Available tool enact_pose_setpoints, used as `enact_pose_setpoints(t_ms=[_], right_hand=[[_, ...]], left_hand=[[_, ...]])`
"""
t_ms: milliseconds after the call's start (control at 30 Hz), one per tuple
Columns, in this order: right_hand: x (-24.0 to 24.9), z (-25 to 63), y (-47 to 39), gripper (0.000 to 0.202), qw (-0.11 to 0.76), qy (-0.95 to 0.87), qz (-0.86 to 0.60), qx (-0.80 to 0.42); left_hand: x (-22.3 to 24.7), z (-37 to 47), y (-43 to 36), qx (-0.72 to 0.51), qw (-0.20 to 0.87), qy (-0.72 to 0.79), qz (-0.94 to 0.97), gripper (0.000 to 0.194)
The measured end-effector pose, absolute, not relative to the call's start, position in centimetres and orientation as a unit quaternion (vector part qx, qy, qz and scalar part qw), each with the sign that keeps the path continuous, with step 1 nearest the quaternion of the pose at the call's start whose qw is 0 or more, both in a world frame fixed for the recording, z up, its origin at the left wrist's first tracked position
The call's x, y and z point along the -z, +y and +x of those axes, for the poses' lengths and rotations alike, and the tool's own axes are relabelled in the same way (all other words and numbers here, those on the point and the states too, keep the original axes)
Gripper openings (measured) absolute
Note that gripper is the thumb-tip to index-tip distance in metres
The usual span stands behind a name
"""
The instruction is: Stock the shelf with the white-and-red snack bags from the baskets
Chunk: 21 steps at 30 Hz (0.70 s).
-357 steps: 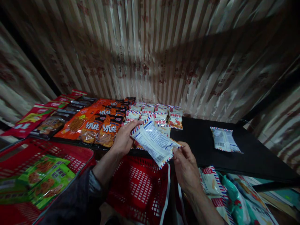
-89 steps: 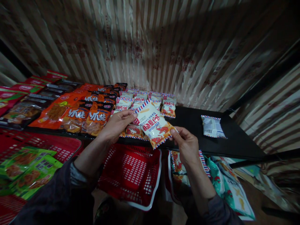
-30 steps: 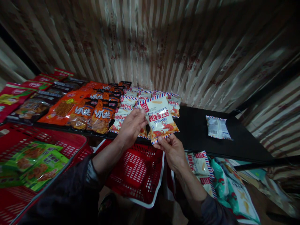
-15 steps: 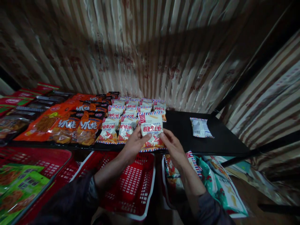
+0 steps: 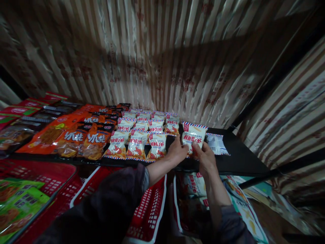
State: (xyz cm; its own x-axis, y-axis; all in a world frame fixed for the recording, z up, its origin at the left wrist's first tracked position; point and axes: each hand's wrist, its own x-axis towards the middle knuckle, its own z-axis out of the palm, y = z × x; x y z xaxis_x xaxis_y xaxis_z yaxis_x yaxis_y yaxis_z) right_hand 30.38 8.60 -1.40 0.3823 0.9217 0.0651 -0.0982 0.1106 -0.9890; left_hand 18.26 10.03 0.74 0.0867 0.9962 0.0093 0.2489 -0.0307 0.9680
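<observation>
Both my hands hold one white snack bag (image 5: 194,137) with red lettering and a striped edge, upright above the black shelf (image 5: 235,159). My left hand (image 5: 177,149) grips its lower left side, thumb on the front. On the lower right side, my right hand (image 5: 206,156) pinches it the same way. Left of my hands, several matching bags stand in rows, the nearest a front-row snack bag (image 5: 156,145). Behind my right hand lies a snack bag turned back side up (image 5: 216,144), partly covered by the held one.
Orange snack packs (image 5: 95,137) and dark packs (image 5: 24,130) fill the shelf's left part. Below stand a red basket (image 5: 149,210), another red basket with green packs (image 5: 22,206), and a container of white snack bags (image 5: 194,184). A corrugated wall (image 5: 142,61) rises behind; a dark post borders the right.
One bag now stands in the front row where my hands were. Both hands have moved right along the shelf, holding a bag of the same kind.
</observation>
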Motion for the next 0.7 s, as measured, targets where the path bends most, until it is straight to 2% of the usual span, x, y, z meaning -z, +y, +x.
enact_pose_setpoints(t_ms=[133, 267, 700], right_hand=[[2.0, 30.2, 11.3, 0.052, 0.636, -0.385, -0.535, -0.400], [3.3, 30.4, 14.4, 0.055, 0.616, -0.418, -0.569, -0.350], [5.5, 29.6, 20.5, 0.052, 0.536, -0.502, -0.612, -0.294]], left_hand=[[-1.0, 18.9, 10.4, -0.409, 0.411, 0.566, 0.586, 0.070], [-0.4, 19.1, 11.1, -0.414, 0.404, 0.558, 0.595, 0.072], [1.5, 18.7, 14.4, -0.413, 0.373, 0.586, 0.589, 0.064]])
